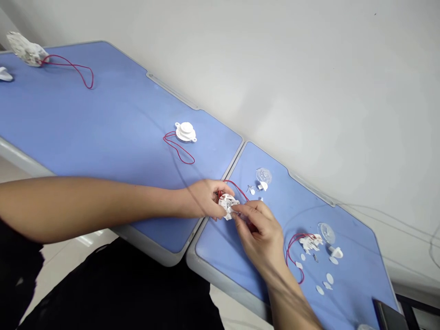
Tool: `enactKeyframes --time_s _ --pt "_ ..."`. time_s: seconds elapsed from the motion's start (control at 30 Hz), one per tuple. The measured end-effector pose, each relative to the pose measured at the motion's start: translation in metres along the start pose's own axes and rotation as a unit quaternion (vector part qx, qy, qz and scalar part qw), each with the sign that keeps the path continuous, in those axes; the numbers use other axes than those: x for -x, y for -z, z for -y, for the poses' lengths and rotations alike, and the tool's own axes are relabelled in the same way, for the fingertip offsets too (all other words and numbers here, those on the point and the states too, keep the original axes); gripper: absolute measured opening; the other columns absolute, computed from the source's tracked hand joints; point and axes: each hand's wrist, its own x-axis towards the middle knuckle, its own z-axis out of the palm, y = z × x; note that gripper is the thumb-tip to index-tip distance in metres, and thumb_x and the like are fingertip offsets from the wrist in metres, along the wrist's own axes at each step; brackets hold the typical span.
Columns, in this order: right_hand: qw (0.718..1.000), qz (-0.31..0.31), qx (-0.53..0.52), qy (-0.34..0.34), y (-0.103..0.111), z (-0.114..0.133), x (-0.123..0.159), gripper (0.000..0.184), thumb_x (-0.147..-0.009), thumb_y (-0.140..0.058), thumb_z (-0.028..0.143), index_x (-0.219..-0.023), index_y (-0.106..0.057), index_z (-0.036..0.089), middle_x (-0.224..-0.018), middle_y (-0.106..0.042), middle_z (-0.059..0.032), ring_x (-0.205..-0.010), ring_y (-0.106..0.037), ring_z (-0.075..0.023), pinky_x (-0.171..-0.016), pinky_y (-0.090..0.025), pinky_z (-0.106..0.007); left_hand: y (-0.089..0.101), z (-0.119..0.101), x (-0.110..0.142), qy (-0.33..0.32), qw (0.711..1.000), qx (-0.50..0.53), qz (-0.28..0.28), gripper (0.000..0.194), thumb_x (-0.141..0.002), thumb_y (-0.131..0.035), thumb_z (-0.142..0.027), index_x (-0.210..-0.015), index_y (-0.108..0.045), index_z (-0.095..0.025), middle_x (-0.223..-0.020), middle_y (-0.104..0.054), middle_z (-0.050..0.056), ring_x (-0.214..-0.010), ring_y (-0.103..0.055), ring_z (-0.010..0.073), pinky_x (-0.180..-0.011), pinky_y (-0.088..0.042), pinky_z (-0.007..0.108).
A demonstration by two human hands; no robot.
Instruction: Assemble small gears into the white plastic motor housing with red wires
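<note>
Over the seam between two blue tables, my left hand (209, 199) is closed around a small round white plastic housing (227, 204). Its inner side faces up, and a red cord (239, 189) loops away behind it. My right hand (261, 229) is pinched at the housing's right edge. Between its fingers shows part of a slim, partly red tool (252, 226), mostly hidden by the hand, so its exact kind is unclear. Just beyond the hands lie a clear disc (264, 175), a white cap (263, 186) and small metal bits.
A white round unit with lugs (186, 132) and red cord lies on the left table (130, 137). White pieces in a bag (29, 49) sit far left. The right table (237, 270) holds white parts (311, 243), a clear disc (326, 233) and a dark object (388, 315).
</note>
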Motion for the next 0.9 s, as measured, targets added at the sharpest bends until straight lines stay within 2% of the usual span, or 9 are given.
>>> enactKeyframes --time_s 0.13,0.27,0.47,0.63,0.9 --pt "0.994 0.014 0.087 0.065 0.001 -0.005 0.004 0.030 -0.086 -0.050 0.005 -0.105 -0.068 0.021 -0.088 -0.064 -0.0050 -0.070 -0.062 -0.0141 -0.058 -0.047 -0.025 0.000 -0.001 0.001 0.006 1.000 -0.011 -0.005 0.040 -0.058 -0.062 -0.002 -0.097 -0.058 -0.014 -0.063 -0.063 -0.005 -0.053 -0.057 0.0083 -0.052 -0.047 0.020" --pt "0.987 0.012 0.128 0.100 0.002 -0.006 0.004 0.026 -0.088 -0.051 0.008 -0.104 -0.067 0.019 -0.087 -0.065 -0.0065 -0.068 -0.062 -0.0148 -0.056 -0.047 -0.025 0.003 0.005 -0.002 -0.005 1.000 -0.017 0.021 0.043 -0.055 -0.067 -0.004 -0.095 -0.058 -0.014 -0.062 -0.063 -0.005 -0.052 -0.057 0.0095 -0.050 -0.046 0.021" --pt "0.994 0.014 0.080 0.078 0.000 -0.002 0.001 0.027 -0.086 -0.049 0.006 -0.102 -0.065 0.021 -0.087 -0.065 -0.0057 -0.076 -0.065 -0.0162 -0.060 -0.051 -0.025 0.004 0.008 -0.004 -0.014 1.000 -0.006 0.023 0.045 -0.054 -0.068 -0.004 -0.096 -0.057 -0.014 -0.064 -0.063 -0.005 -0.053 -0.057 0.0097 -0.051 -0.045 0.021" --pt "0.994 -0.018 0.082 0.071 -0.005 -0.002 0.004 0.026 -0.085 -0.051 0.006 -0.100 -0.067 0.021 -0.086 -0.066 -0.0056 -0.077 -0.065 -0.0166 -0.062 -0.051 -0.026 0.003 0.007 -0.002 -0.016 0.999 0.005 0.033 0.042 -0.054 -0.069 -0.004 -0.094 -0.058 -0.015 -0.063 -0.063 -0.005 -0.054 -0.056 0.0091 -0.051 -0.044 0.020" --pt "0.997 -0.065 -0.010 -0.034 -0.005 0.007 0.002 0.019 -0.084 -0.054 0.011 -0.086 -0.069 0.022 -0.075 -0.062 -0.0019 -0.059 -0.056 -0.0129 -0.051 -0.045 -0.025 0.006 0.008 -0.005 -0.015 0.999 0.003 0.034 0.041 -0.055 -0.068 0.000 -0.093 -0.058 -0.015 -0.062 -0.065 -0.005 -0.050 -0.058 0.0090 -0.049 -0.046 0.020"
